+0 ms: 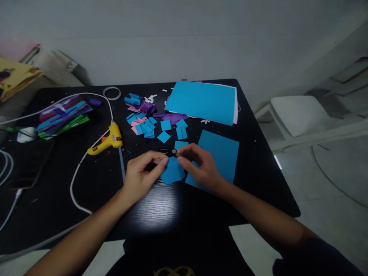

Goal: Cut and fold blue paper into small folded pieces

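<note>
Between my two hands is a small blue piece of paper [173, 171], held up by its upper edge above the dark table. My left hand [145, 170] pinches its left corner between thumb and fingers. The fingers of my right hand [199, 165] are closed on its right corner. Just beyond my fingertips lies a pair of scissors [174, 151], partly hidden. A larger blue sheet [221, 153] lies flat under and beside my right hand. Small blue squares [164, 137] lie ahead of my hands.
A yellow glue gun [110, 140] with a white cable rests at left. Behind are a blue sheet stack [204, 101], a roll of tape [112, 93] and cut scraps [143, 124]. Bundled coloured strips [64, 115] and a phone [31, 165] lie far left. A white chair [299, 115] stands right.
</note>
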`<state>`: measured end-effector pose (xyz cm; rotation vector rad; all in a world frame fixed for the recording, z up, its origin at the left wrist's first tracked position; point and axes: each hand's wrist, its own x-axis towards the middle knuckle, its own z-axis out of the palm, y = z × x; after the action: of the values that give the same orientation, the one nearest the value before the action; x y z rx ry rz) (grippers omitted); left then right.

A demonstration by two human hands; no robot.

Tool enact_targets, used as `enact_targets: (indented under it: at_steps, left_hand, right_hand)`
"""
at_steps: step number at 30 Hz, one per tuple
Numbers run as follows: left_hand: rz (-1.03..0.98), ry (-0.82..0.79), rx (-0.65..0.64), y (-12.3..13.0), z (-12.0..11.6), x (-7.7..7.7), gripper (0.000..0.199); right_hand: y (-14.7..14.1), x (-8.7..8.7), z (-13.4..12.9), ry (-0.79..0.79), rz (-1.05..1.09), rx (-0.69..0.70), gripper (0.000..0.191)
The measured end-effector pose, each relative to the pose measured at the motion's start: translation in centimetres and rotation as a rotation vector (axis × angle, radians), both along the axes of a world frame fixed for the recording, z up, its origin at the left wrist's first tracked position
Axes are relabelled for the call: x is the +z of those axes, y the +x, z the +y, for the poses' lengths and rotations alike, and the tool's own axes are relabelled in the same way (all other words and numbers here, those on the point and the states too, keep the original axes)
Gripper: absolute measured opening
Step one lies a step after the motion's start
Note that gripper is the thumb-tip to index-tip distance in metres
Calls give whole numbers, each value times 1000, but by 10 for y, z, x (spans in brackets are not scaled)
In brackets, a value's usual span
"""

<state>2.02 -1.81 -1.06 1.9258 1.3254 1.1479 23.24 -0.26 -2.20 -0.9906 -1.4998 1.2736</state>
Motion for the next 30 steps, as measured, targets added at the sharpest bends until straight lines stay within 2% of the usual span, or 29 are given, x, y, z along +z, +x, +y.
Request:
enact_targets:
  at_steps: [2, 4, 10, 17, 22, 26, 30]
  left_hand:
    - [-2, -2, -35, 2, 0, 1, 8]
    - [-18, -9, -54, 4, 0, 2, 6]
    - [-50, -65, -54, 4, 0, 2, 8]
    - [-26, -23, -53, 1, -1, -2, 9]
    - [-118, -90, -50, 4, -1, -2, 22]
    - [-102, -89, -59, 3, -1, -2, 8]
    - [-27, -32, -62, 1, -1, -2, 8]
  right_hand:
    - [-3, -2, -2, 6, 12, 39, 11]
    - [-5, -3, -3, 26, 1, 36, 6]
    - [-5, -1, -3, 17, -13, -29, 5]
    - [-6, -3, -2, 42, -28, 6, 6]
    - [-5, -3, -2, 41, -29, -38, 5]
    - [-5, -1, -3, 35, -39, -44, 4]
    - [-7, -1, -4, 37, -57, -34, 5]
